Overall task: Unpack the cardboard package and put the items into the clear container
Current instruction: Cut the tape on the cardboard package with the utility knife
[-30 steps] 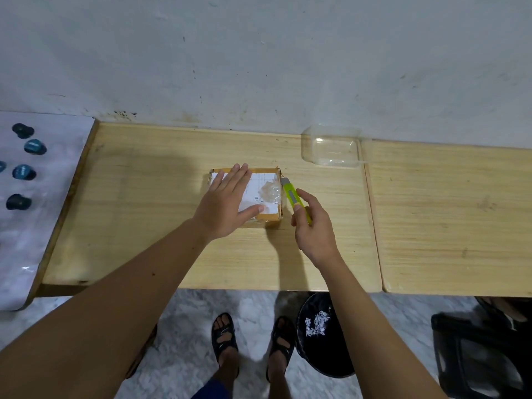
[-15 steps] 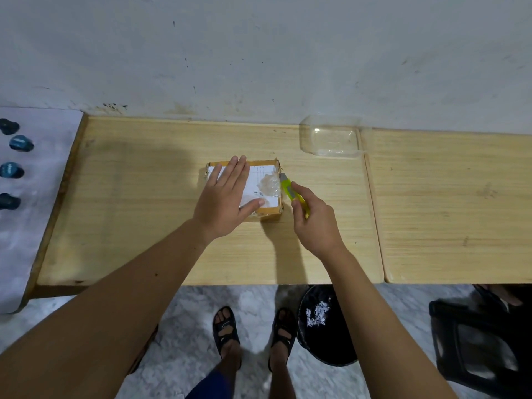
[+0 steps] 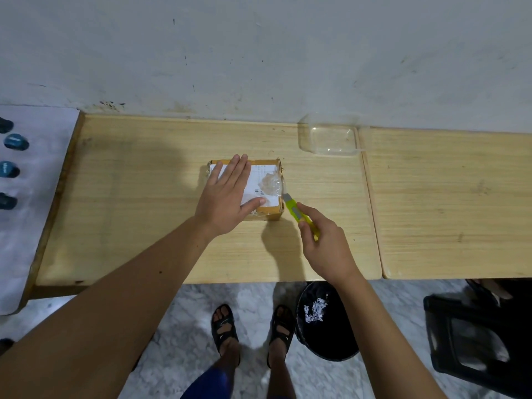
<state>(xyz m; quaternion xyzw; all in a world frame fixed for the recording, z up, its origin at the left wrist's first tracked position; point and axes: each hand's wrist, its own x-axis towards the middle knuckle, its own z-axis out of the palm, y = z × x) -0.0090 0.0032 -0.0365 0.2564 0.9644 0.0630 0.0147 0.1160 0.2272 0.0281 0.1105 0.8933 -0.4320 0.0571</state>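
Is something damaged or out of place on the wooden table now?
Only small wear: the brown cardboard package has a crumpled clear tape patch on its white label, and its far right corner looks frayed. The clear plastic container sits upright and empty.

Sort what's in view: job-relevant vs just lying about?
In the job:
cardboard package, pressed flat by the left hand
yellow-green utility knife, gripped by the right hand, blade at the package's right edge
clear container

Lying about:
blue-black caps
black bin
black crate
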